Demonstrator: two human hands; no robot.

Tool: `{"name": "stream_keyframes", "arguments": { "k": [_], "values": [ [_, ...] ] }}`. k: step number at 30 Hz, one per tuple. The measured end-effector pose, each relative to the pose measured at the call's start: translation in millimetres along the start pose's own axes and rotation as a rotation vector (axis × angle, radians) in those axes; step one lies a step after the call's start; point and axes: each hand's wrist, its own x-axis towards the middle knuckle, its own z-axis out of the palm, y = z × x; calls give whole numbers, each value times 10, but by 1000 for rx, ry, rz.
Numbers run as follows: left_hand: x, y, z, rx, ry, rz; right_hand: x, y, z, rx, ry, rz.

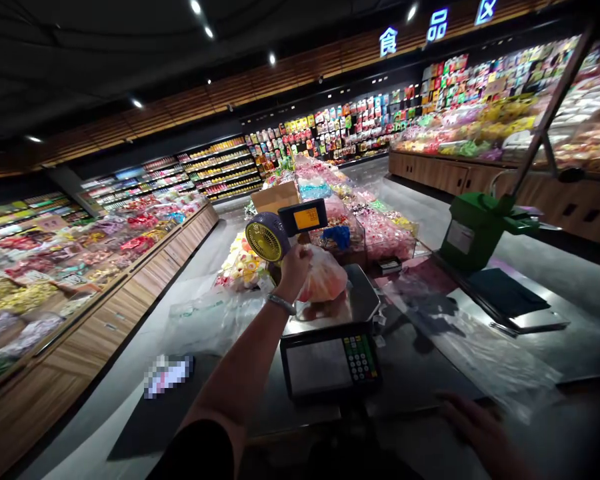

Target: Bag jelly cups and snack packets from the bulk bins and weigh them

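Observation:
My left hand (295, 267) reaches forward over the scale. Its fingers are closed on the gathered top of a clear plastic bag (325, 277) with reddish-orange contents. The bag rests on the metal weighing plate (364, 293) of the scale. In front of the plate sits the scale's keypad panel (320, 368), and its lit orange display (306, 217) rises behind. At the lower right, near the counter's front edge, my right hand (475, 427) is dark and blurred. Its fingers look stretched out, with nothing visible in them.
Beside the display stands a purple-and-yellow fan (265, 239). A phone (170, 377) lies at left on a dark mat. Clear plastic bags (215, 317) lie on the counter. To the right are a green bin (473, 230) and a dark flat pad (509, 292). Candy displays (380, 233) stretch behind.

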Motion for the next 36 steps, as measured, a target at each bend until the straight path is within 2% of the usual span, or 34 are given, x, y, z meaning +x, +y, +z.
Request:
{"name": "stream_keyframes", "arguments": {
  "k": [3, 7, 12, 15, 18, 21, 23, 24, 27, 28, 31, 36],
  "values": [
    [-13, -220, 78, 159, -43, -37, 22, -57, 130, -4, 25, -16],
    [-52, -567, 128, 395, -108, -89, 6, -111, 324, -22, -52, 19],
    [-127, -885, 265, 556, -163, -19, 114, 60, 633, -68, -150, 93],
    [-171, -902, 244, 574, -99, 64, 216, 216, 795, -171, -130, 27],
    [-274, -857, 122, 550, 54, 198, 372, 333, 933, -239, -66, -57],
    [-547, -835, -21, 488, 154, 317, 561, 392, 1082, -285, -2, -81],
    [-839, -866, -70, 460, 143, 353, 677, 395, 1195, -313, 40, -100],
    [-1006, -899, -72, 464, 87, 350, 727, 386, 1254, -329, 55, -104],
    [-1495, -1053, 14, 528, -258, 295, 836, 346, 1415, -371, 67, -92],
    [-1627, -1112, 60, 534, -316, 291, 858, 336, 1457, -385, 63, -92],
    [-1863, -1261, 184, 549, -394, 277, 895, 345, 1542, -434, 67, -128],
    [-1870, -1366, 243, 630, -490, 332, 924, 403, 1599, -438, 88, -143]
  ]
}}
